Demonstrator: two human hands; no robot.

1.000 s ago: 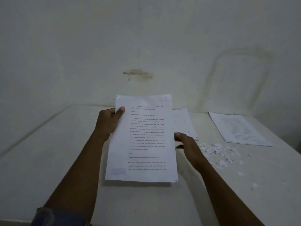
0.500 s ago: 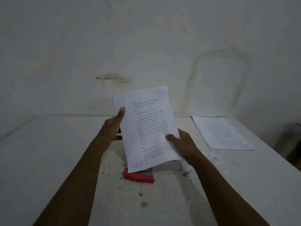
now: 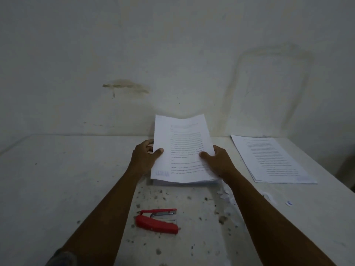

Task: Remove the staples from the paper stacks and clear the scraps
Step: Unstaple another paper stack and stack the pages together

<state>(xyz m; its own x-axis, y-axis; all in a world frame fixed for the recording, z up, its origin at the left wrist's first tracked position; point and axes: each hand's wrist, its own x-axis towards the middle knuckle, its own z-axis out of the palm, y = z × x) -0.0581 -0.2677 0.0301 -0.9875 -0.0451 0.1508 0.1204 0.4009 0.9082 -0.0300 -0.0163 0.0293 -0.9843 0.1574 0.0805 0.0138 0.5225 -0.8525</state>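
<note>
A printed paper stack [image 3: 182, 146] is held over the white table [image 3: 57, 179], its near edge low by the surface and its far edge raised. My left hand [image 3: 146, 156] grips its left edge with the thumb on top. My right hand [image 3: 217, 162] grips the right edge the same way. A red stapler [image 3: 157, 220] lies open on the table nearer to me, between my forearms. Small white paper scraps [image 3: 225, 196] lie beside and partly under my right forearm. A second paper stack [image 3: 272, 160] lies flat at the right.
Dark specks [image 3: 221, 219] are scattered on the table around the stapler. A stained white wall [image 3: 172, 64] rises right behind the table. The table's right edge [image 3: 326, 169] runs just past the second stack.
The held stack has come down from upright in the air to lie low near the table, further from me. The view shifted, and the red stapler now shows fully.
</note>
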